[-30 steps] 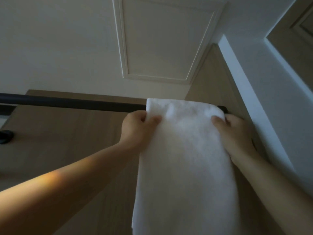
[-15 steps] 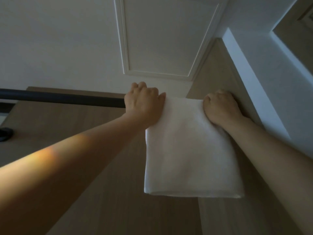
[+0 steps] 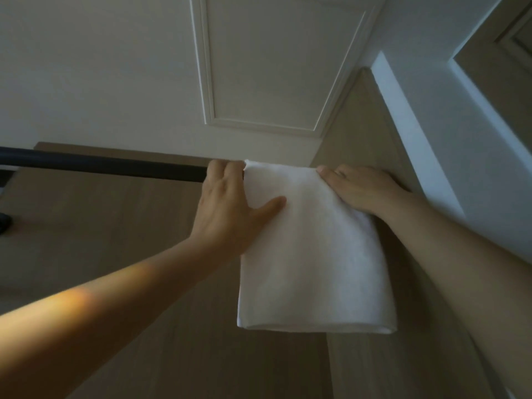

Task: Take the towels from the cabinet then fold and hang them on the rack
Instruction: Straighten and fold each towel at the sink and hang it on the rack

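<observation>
A white folded towel (image 3: pixel 313 254) hangs over the right end of a black rack bar (image 3: pixel 100 165), its folded bottom edge level. My left hand (image 3: pixel 227 205) rests at the towel's upper left edge, with the fingers laid over the bar and the thumb stretched flat on the towel's front. My right hand (image 3: pixel 359 185) lies flat over the towel's upper right corner, its fingers pointing left along the top of the bar. The bar's right end is hidden under the towel and my hand.
A wood-grain wall (image 3: pixel 115 254) stands behind the bar. Above is a white ceiling with a framed panel (image 3: pixel 273 67). A white beam (image 3: pixel 417 139) runs close on the right. A dark bracket (image 3: pixel 4 223) shows at the left edge. The bar to the left of the towel is bare.
The towel went from hanging long to draped over the bar with a shorter front. My hands went from gripping its top corners to lying flat on it.
</observation>
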`<state>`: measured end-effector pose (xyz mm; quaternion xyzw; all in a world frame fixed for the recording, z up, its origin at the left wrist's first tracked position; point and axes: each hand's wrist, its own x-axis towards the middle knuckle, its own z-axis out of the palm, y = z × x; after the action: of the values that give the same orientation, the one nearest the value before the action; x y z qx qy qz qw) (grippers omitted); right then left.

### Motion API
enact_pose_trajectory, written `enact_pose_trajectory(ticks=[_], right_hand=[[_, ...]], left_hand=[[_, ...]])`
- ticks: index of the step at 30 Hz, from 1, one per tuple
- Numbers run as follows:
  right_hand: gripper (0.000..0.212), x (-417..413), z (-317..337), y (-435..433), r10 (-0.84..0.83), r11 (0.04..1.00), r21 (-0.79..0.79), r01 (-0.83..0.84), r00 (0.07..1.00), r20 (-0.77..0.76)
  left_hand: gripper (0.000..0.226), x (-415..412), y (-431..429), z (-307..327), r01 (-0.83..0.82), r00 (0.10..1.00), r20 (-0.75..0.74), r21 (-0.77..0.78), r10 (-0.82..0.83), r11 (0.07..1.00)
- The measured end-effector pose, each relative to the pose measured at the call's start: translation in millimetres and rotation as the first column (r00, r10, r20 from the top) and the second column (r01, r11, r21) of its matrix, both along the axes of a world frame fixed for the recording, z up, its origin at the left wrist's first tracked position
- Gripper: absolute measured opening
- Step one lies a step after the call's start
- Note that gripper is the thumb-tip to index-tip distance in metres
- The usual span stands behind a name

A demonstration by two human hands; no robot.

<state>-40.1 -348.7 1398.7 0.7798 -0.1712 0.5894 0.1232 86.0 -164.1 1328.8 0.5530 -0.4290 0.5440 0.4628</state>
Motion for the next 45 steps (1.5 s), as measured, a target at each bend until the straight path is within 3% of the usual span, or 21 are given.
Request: enact_pose_trajectory(ticks=[2, 4, 6, 12, 17, 19, 20, 22, 23, 27, 30, 33, 40, 45], right_hand=[[0.072, 1, -1, 1, -0.007, 1.0, -0.009, 0.007, 1.0, 0.01], [0.072, 2, -1, 2, -0.001, 1.0, -0.014, 0.002, 1.0, 0.011], [0.068, 1, -4, 3, 0.017, 1.0, -0.008, -0.017, 1.0, 0.018], [0.072, -1, -33, 1, 0.081, 0.995, 0.051, -0.086, 0.992, 0.095], [0.074, -4, -82, 2, 0.161, 0.975, 0.104, -0.199, 0.942, 0.293], [0.064, -5, -93, -2, 0.278, 0.869, 0.337, -0.361, 0.922, 0.271], [0.057, -6, -96, -3, 0.404, 0.745, 0.444, -0.498, 0.866, 0.294], [0.037, -6, -98, -4, 0.601, 0.471, 0.512, -0.718, 0.686, 0.41], [0.026, -6, -98, -3, 0.636, 0.418, 0.487, -0.767, 0.63, 0.447], [0.014, -6, -94, 1, 0.637, 0.463, 0.332, -0.822, 0.569, 0.519], [0.016, -9, -88, 7, 0.613, 0.591, 0.195, -0.783, 0.593, 0.522], [0.024, -6, -69, 11, 0.577, 0.67, 0.105, -0.735, 0.605, 0.548], [0.031, 12, -36, 6, 0.505, 0.743, 0.084, -0.664, 0.638, 0.582], [0.044, 13, -29, 1, 0.483, 0.746, 0.125, -0.654, 0.661, 0.574]], left_hand=[[0.071, 3, 1, -8, 0.148, 0.97, -0.206, 0.082, -0.128, 0.986], [0.055, 6, 3, -9, 0.375, 0.862, -0.42, 0.148, -0.285, 0.915], [0.041, 11, 5, -8, 0.524, 0.759, -0.52, 0.132, -0.391, 0.841], [0.02, 15, 2, -14, 0.477, 0.794, -0.455, 0.055, -0.403, 0.877], [0.027, 14, 1, -19, 0.505, 0.772, -0.458, 0.022, -0.441, 0.863], [0.028, 15, 2, -20, 0.526, 0.761, -0.461, 0.027, -0.456, 0.85], [0.029, 15, 2, -20, 0.537, 0.756, -0.463, 0.034, -0.463, 0.843], [0.031, 16, 2, -20, 0.555, 0.743, -0.48, 0.053, -0.466, 0.83], [0.033, 17, 3, -20, 0.566, 0.733, -0.498, 0.067, -0.464, 0.822], [0.034, 16, 7, -23, 0.6, 0.706, -0.512, 0.066, -0.489, 0.797], [0.027, 11, 9, -16, 0.541, 0.777, -0.363, -0.035, -0.515, 0.84], [0.026, 7, 7, 0, 0.568, 0.736, -0.379, -0.105, -0.561, 0.816], [0.037, 20, -9, 17, 0.558, 0.738, -0.392, -0.102, -0.549, 0.824], [0.051, 27, -13, 8, 0.675, 0.614, -0.522, -0.043, -0.592, 0.737]])
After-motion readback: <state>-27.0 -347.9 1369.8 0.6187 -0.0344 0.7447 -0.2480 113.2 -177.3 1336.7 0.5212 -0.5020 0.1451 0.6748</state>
